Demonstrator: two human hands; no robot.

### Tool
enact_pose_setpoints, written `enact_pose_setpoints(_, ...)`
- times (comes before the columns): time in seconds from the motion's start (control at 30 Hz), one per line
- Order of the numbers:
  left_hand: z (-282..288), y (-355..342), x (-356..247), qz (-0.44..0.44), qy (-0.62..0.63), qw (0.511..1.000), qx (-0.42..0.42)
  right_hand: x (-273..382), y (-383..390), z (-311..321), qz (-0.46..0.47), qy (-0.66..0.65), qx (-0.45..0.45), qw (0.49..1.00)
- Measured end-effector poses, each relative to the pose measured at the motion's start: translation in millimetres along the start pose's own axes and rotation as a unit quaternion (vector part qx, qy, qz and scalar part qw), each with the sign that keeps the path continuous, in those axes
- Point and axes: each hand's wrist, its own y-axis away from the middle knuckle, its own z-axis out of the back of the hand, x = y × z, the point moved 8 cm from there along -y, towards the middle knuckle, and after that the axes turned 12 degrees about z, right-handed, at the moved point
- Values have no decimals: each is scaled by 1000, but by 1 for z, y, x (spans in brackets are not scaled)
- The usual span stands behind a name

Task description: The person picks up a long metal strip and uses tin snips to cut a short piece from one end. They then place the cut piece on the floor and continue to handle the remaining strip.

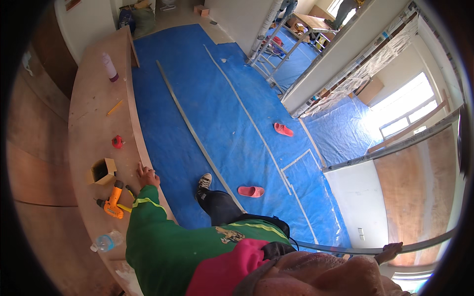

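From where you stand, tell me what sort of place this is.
Most likely a room under renovation or fit-out. A blue tarp covers the floor, an orange power drill lies on a plywood bench by the left hand, and the right hand holds a long metal strip.

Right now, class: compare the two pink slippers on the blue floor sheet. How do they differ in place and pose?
The near slipper lies close to the person's shoe; the far slipper lies further off, across a white tape line. The near slipper lies almost level in the picture; the far slipper is turned at a slant. Both are pink, empty and lie flat on the blue sheet.
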Motion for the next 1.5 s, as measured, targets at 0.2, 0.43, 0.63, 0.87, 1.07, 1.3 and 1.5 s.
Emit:
enact_pose_setpoints(0.2,4,0,-2,3,-4,1000,3,51,62,-94,33,-129,133,982)
enact_pose_setpoints(0.43,8,2,-7,1,-5,1000,-24,93,104,-155,16,-111,166,980)
enact_pose_setpoints(0.63,8,2,-5,-20,6,999,-31,99,97,-160,63,-80,166,981)
enact_pose_setpoints(0.87,-3,-1,1,-13,8,999,-28,81,82,-147,37,-72,139,987)
enact_pose_setpoints(1.07,-1,0,0,-7,14,999,-30,81,82,-141,42,-93,123,987)
enact_pose_setpoints(1.3,11,1,-8,11,1,1000,0,87,86,-141,48,-105,134,984)
enact_pose_setpoints(1.5,16,2,-11,1,3,1000,-6,90,87,-144,46,-89,139,985)
